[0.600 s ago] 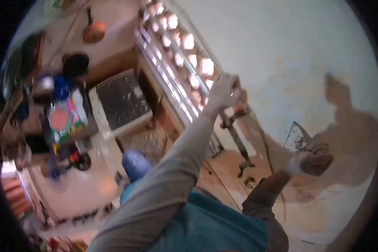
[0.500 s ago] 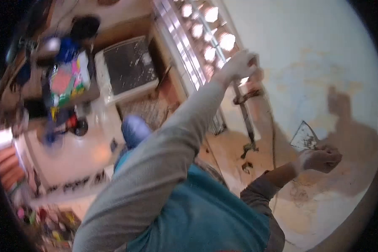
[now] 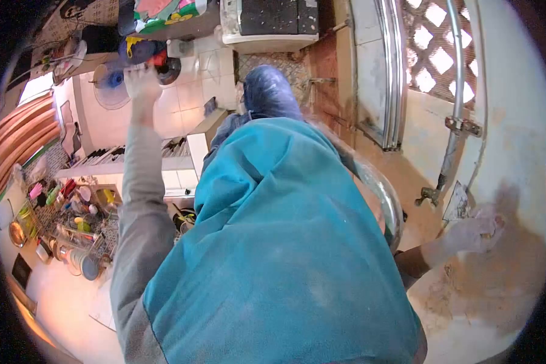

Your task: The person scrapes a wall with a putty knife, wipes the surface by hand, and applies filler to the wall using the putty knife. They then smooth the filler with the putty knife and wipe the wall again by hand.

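At the far left hung a curtain point(image 3: 21, 130), with dishes point(image 3: 82, 261) nearer the person. Next came the left hand point(image 3: 142, 85), at the end of an outstretched arm, above the tiled floor point(image 3: 179, 118). Nothing could be made out in its fingers, and I could not tell how far they were curled. The person's own shirt point(image 3: 297, 230) filled the middle. To its right were a window grille point(image 3: 434, 60), a pipe point(image 3: 449, 158) and, at the pipe's lower end, a tap point(image 3: 428, 195).

Just beside the tap was the scraper point(image 3: 458, 203), its blade pointing up and away from the right hand point(image 3: 476, 235). That hand appeared clenched around the handle, which its fingers hid. Behind both rose the stained wall point(image 3: 522, 109); whether the blade touched it, I could not tell.

The step in hand seemed to be holding the scraper ready by the wall while the other arm reached out. A next move with it would, I judged, call for a firm grasp and a blade kept clear of the tap.
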The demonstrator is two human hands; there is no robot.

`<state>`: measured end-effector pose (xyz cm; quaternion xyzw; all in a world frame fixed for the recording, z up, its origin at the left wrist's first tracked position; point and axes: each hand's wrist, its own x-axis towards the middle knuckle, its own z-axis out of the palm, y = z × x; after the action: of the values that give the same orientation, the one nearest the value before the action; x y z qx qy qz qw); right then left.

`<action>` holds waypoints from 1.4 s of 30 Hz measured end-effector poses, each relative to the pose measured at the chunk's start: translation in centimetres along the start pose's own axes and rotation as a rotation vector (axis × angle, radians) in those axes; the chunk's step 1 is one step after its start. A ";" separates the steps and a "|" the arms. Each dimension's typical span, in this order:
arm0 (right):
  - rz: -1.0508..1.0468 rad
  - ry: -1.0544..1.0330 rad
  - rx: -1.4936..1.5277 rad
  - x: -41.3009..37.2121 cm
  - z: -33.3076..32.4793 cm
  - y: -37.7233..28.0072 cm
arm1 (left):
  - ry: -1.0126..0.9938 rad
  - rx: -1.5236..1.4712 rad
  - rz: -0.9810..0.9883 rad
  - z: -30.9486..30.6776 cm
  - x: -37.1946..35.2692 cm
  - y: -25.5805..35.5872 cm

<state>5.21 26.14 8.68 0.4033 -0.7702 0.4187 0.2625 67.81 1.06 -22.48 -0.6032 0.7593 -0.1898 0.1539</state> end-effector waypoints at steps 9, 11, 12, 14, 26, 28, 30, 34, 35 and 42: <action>-0.172 -0.760 0.420 -2.7 4.0 -10.0 | -0.549 -1.121 -0.221 0.1 -17.5 -1.5; -0.219 -0.859 0.653 -3.3 5.2 -13.1 | -0.372 -1.430 -0.391 -10.9 -12.0 2.5; -0.232 -0.853 0.742 -3.7 5.8 -14.7 | -0.240 -1.633 -0.373 -16.1 -9.6 4.3; -0.292 -0.892 0.899 -3.9 7.0 -16.7 | 0.116 -1.778 0.064 -22.1 -6.1 6.5; 0.028 -0.862 1.315 -5.1 5.6 -21.7 | 0.439 -1.801 0.690 -32.6 -3.8 12.8; 0.024 -1.103 1.441 -4.7 6.2 -20.9 | 0.222 -1.852 0.819 -32.3 -4.1 12.1; 0.039 -1.107 1.219 -5.9 5.7 -21.3 | 0.304 -1.783 0.787 -32.2 -4.0 11.1; -0.016 -1.173 0.830 -5.4 6.0 -20.5 | 0.319 -1.667 0.661 -31.8 -3.5 6.9; -0.033 -1.214 0.704 -5.2 5.9 -20.4 | 0.289 -1.650 0.614 -31.3 -3.3 6.0; 0.040 -1.616 0.513 -6.5 6.7 -21.9 | 0.301 -1.751 0.363 -28.7 -4.8 3.6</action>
<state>26.66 15.92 9.89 0.6117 -0.6094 0.1681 -0.4756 52.53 9.39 1.10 -0.3444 0.7275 0.4058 -0.4330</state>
